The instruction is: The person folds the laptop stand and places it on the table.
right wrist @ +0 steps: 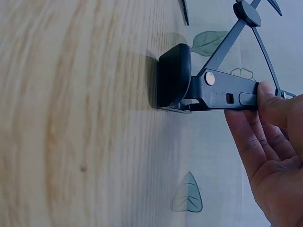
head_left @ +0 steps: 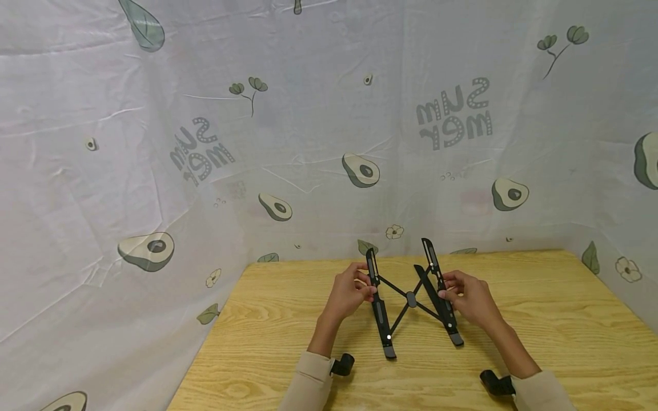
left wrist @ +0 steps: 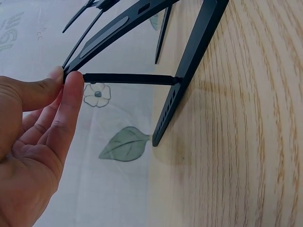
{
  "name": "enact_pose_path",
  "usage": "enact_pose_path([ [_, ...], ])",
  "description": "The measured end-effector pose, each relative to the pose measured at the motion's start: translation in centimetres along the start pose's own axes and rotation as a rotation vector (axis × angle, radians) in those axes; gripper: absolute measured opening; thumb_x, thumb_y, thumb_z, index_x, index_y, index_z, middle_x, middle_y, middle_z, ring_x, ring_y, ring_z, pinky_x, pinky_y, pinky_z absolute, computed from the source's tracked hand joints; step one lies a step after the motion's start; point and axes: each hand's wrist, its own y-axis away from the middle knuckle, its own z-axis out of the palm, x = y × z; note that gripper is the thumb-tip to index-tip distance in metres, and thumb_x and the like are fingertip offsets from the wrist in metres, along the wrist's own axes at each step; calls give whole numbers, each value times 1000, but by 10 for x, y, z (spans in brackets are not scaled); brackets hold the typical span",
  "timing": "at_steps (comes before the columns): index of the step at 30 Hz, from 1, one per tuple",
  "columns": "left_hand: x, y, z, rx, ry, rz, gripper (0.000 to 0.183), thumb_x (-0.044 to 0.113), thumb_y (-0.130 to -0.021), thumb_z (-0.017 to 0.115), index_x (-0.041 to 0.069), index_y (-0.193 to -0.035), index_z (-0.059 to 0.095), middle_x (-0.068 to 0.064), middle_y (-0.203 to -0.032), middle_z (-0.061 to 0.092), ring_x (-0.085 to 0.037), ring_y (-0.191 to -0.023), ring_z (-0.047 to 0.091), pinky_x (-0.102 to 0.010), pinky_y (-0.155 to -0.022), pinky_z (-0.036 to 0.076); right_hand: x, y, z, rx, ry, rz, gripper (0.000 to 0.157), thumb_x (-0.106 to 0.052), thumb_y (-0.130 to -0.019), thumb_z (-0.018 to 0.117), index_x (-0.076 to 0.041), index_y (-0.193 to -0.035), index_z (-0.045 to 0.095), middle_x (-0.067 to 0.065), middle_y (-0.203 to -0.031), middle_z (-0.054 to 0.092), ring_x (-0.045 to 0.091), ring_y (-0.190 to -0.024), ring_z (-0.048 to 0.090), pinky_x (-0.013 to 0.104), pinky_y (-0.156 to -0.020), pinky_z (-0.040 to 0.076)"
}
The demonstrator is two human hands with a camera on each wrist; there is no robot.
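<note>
A black folding laptop stand [head_left: 411,299] stands opened out on the wooden table, its two side arms joined by crossed bars with an oval hub in the middle. My left hand [head_left: 348,292] pinches the left side arm between thumb and fingers near its upper half. On the other side, my right hand [head_left: 474,299] holds the right side arm, with the thumb on its inner face. A short strut [left wrist: 128,78] props the left arm up from its base leg [left wrist: 191,61]. In the right wrist view, a dark end lip [right wrist: 174,75] sits close by the tabletop.
The light wooden table [head_left: 267,342] ends at a curtain [head_left: 308,125] printed with avocados and leaves, which hangs along the back and left. A black wrist-worn device [head_left: 343,364] sits at the left cuff, and another black device [head_left: 496,382] at the right one.
</note>
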Motion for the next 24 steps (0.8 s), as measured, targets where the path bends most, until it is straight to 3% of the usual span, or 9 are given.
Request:
enact_pose_path([
  [6,-1,0,1,3,2,-1,51,-9,-97,72,-1,-145,56,-21,-105,71,-41,-84,78,-60,-78,66,-1,1,1,-3,-20,-5,37,-6,-96,80,5,-129,69,19,-107,76,24,-86,77,24,-59,61],
  [14,0,1,2,8,1,0,52,-10,-97,72,-1,-146,56,-20,-105,71,-33,-82,78,-60,-77,66,-1,1,3,1,-25,-16,37,-6,-95,81,4,-129,69,18,-106,77,23,-85,77,24,-59,61],
  [24,0,0,4,17,-5,8,52,-9,-96,73,0,-146,57,-19,-104,71,-34,-80,78,-60,-76,66,-1,0,4,-5,-26,-10,38,-6,-96,80,4,-131,68,19,-108,76,22,-85,76,24,-59,61],
])
